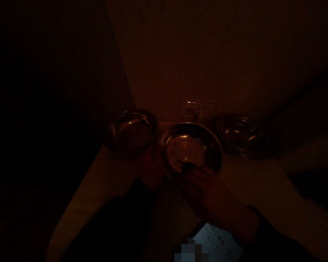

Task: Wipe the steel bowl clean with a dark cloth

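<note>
Metal catches what little light this room has. Left of the middle bowl (pixel 180 151), on the desk (pixel 262 189), stands a shallow bowl (pixel 132 137), its inside too murky for me to read. Just beside the middle bowl's left rim is the left hand (pixel 151 171); its fingers melt into the gloom, so I can't tell whether that grip is loose or on the rim. Small marks ring the middle bowl's floor, and whether they are loose bits or a pattern I can't say. Over its near rim reaches the right hand (pixel 200 183), fingers bent towards a dark thing (pixel 188 166) inside that edge; whether that grip has hold of it, the dark hides.

Work at the middle bowl looks under way to me, with nothing plainly finished; what remains I can't judge. Nearer the person than the middle bowl, a lit screen (pixel 221 242) shows digits, partly covered by the right forearm and blotted by blocky blur. Right of the middle bowl, another bowl (pixel 242 153) holds glinting shapes I can't make out.
</note>
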Motion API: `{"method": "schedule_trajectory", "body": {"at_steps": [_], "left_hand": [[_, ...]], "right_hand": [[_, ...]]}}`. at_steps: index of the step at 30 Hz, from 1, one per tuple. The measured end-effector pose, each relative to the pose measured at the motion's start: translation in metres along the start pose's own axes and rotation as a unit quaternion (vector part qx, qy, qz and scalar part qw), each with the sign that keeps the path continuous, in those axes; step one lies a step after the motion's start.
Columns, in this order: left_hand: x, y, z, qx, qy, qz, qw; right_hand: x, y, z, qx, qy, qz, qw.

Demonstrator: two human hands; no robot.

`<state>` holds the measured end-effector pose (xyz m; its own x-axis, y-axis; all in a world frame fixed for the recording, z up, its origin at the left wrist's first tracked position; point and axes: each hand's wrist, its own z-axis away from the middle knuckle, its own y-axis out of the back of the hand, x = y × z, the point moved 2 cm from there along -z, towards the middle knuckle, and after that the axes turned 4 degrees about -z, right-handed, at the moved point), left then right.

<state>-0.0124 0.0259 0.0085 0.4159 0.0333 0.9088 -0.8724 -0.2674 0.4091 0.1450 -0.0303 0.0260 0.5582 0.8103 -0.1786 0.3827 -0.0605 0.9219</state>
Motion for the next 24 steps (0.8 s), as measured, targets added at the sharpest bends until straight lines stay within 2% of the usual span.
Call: {"method": "schedule_trajectory", "body": {"at_steps": [3, 8, 12, 16, 21, 24], "left_hand": [[0.000, 0.002, -0.003, -0.014, -0.014, 0.009, 1.000], [-0.002, 0.003, -0.006, -0.028, 0.010, 0.034, 0.999], [-0.006, 0.001, -0.008, -0.022, 0.002, 0.035, 0.999], [-0.009, 0.001, -0.010, -0.019, 0.028, 0.068, 0.997], [-0.005, 0.002, -0.007, -0.032, 0.094, 0.067, 0.993], [-0.003, 0.000, -0.003, -0.039, 0.086, 0.110, 0.989]], "right_hand": [[0.004, 0.006, 0.002, -0.034, -0.001, -0.021, 0.999], [0.010, 0.021, 0.007, -0.048, -0.004, -0.036, 0.998], [0.012, 0.025, 0.010, -0.072, -0.017, -0.029, 0.997], [0.012, 0.023, 0.010, -0.067, -0.022, -0.031, 0.997], [0.010, 0.020, 0.009, -0.053, -0.010, -0.028, 0.998], [0.011, 0.019, 0.009, -0.028, -0.006, -0.020, 0.999]]}}
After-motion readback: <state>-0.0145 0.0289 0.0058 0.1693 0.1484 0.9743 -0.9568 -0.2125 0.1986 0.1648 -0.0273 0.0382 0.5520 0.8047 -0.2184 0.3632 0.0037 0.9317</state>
